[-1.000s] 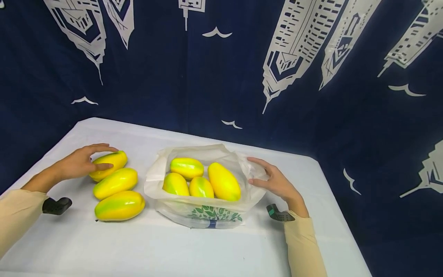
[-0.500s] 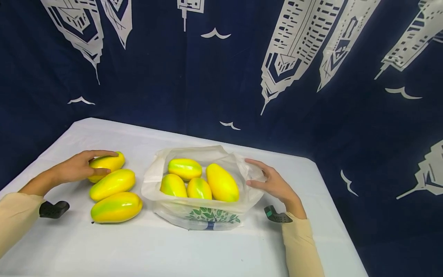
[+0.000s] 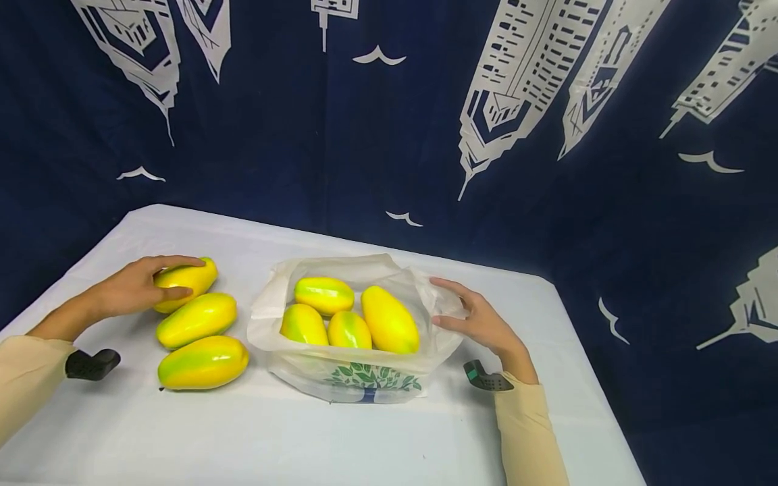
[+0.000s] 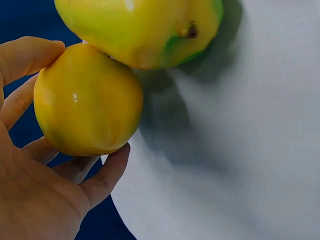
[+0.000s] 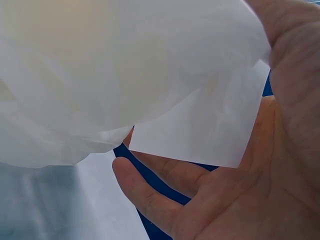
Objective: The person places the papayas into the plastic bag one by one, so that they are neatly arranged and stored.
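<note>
My left hand (image 3: pixel 134 287) grips the farthest of three loose yellow-green mangoes at the table's left. The left wrist view shows thumb and fingers curled round the blunt end of this mango (image 4: pixel 90 105); another mango (image 4: pixel 145 30) lies right against it. In the head view the middle mango (image 3: pixel 196 320) and the nearest mango (image 3: pixel 203 363) lie side by side. A whitish translucent bag (image 3: pixel 298 368) with a tree print stands wide at the mouth, several mangoes (image 3: pixel 389 320) inside. My right hand (image 3: pixel 483 320) holds the right side of its rim, the bag's film (image 5: pixel 195 135) between thumb and fingers.
A white cloth covers the table (image 3: pixel 340 445). Behind it hangs a dark blue curtain (image 3: pixel 273 148) with white building prints. Black wrist devices sit at both sleeves, the left device (image 3: pixel 92 364) close to the loose mangoes.
My left hand has closed round the far mango, and both have shifted slightly up in the head view. The right hand and the bag stay almost where they were.
</note>
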`<act>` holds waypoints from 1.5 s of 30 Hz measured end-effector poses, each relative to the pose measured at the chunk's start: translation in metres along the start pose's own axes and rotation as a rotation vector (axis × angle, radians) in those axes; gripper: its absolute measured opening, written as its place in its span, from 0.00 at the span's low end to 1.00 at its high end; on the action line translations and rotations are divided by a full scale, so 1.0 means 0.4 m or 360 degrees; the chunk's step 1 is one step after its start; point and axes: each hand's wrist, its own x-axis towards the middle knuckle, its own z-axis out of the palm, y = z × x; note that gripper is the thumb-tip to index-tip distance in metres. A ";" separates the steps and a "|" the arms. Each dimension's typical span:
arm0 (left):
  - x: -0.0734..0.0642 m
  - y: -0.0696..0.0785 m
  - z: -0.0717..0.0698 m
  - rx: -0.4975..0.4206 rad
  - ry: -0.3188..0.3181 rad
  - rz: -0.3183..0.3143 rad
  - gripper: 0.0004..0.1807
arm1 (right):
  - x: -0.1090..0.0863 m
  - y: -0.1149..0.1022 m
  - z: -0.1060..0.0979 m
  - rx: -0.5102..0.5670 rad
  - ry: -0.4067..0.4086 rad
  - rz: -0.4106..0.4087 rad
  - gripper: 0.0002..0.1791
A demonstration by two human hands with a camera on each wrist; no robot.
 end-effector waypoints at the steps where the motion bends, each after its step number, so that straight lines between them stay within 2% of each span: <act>1: 0.002 0.002 -0.002 0.0006 -0.0001 -0.0004 0.34 | 0.000 0.000 0.000 0.0001 0.0000 0.0000 0.40; 15: 0.018 0.043 -0.018 0.0021 0.0023 0.0001 0.34 | -0.001 -0.005 0.000 -0.0001 -0.0005 -0.0022 0.40; 23: 0.021 0.078 -0.034 0.0034 0.0091 0.0055 0.33 | 0.001 -0.006 -0.007 -0.0019 0.0000 -0.0027 0.41; 28: 0.025 0.125 -0.040 0.0041 0.0127 0.0075 0.32 | 0.000 -0.007 -0.007 -0.0020 -0.0014 -0.0028 0.41; 37: 0.026 0.225 -0.041 0.0025 0.0147 0.0255 0.31 | -0.004 -0.016 -0.008 -0.0002 -0.0020 -0.0018 0.42; 45: 0.026 0.312 -0.039 0.0004 0.0161 0.0374 0.29 | -0.007 -0.019 -0.010 0.0020 -0.0026 -0.0014 0.42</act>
